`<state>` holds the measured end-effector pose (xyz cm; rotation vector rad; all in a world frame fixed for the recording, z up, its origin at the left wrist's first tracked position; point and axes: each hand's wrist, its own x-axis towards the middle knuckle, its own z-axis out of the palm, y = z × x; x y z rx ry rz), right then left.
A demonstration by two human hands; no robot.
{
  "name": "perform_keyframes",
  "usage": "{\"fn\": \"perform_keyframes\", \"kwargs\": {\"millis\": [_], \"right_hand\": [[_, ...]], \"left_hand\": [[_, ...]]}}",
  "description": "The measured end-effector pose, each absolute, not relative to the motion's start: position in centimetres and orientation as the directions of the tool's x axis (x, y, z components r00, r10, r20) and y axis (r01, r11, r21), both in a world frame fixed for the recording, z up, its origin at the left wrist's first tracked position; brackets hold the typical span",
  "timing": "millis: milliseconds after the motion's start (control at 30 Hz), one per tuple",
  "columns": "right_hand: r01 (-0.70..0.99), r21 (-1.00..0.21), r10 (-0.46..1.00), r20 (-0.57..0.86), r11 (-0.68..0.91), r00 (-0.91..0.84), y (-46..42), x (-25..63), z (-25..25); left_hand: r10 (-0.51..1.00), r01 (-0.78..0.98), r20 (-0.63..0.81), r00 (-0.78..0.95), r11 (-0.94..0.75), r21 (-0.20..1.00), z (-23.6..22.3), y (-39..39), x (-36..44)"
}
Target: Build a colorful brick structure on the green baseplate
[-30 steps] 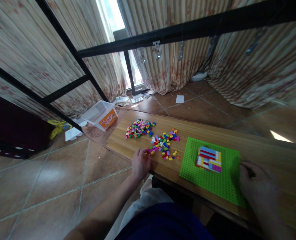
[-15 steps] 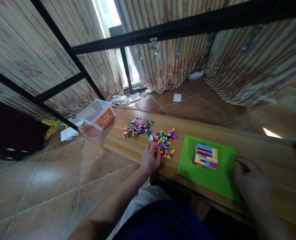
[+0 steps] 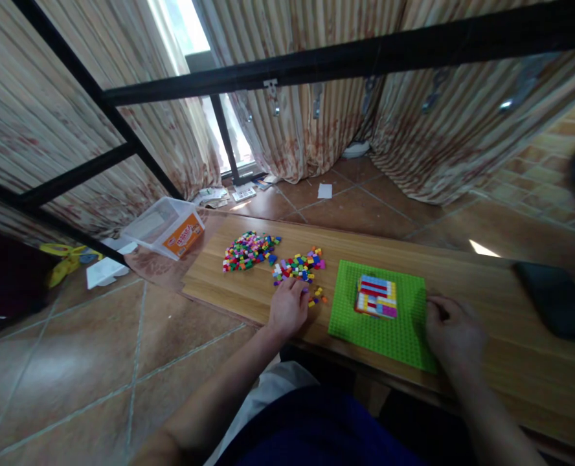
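My left hand [image 3: 287, 307] is at the near side of a loose heap of small toy bricks [image 3: 300, 264], fingers pinched, with a purple toy brick [image 3: 305, 290] showing at the fingertips. To the right lies a green studded baseplate [image 3: 340, 317]. On it stands a low block of joined bricks [image 3: 377, 296], its top striped in red, white, light blue, yellow and magenta. My right hand [image 3: 455, 333] rests closed at the baseplate's right edge, thumb and forefinger curled together. Whatever those fingers hold, if anything, is hidden.
Another heap of mixed bricks [image 3: 251, 251] lies farther left on the wooden table [image 3: 210, 278]. A clear plastic bin [image 3: 166, 226] with an orange label stands past the table's left end. A dark phone-like slab [image 3: 554, 301] lies at the right. A black metal bar [image 3: 316, 61] crosses above.
The whole view has shifted, bringing the dark slab at the right further into sight. My left hand stays at the brick heap, now with a purple toy brick at its fingertips. My right hand remains closed beside the baseplate.
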<state>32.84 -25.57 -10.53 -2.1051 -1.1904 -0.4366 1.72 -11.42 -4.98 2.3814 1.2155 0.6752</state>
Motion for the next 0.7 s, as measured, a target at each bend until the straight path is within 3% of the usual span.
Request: {"fn": "perform_keyframes", "kwargs": {"millis": [367,567,700], "right_hand": [[0.825,-0.421,0.624,0.543,-0.377,0.562,-25.5,32.6,-10.5],[0.817,-0.441,0.611,0.547,-0.371,0.572,-25.4,32.5,-10.5],[0.815,-0.447,0.605,0.55,-0.369,0.576,-25.3,32.4,-10.5]], "left_hand": [[0.783,0.301,0.209,0.586,-0.45,0.841,-3.0,-14.0,5.2],[0.778,0.252,0.185,0.601,-0.403,0.88,-3.0,-15.0,7.5],[0.717,0.255,0.256,0.648,-0.521,0.815,-2.9,-15.0,8.8]]}}
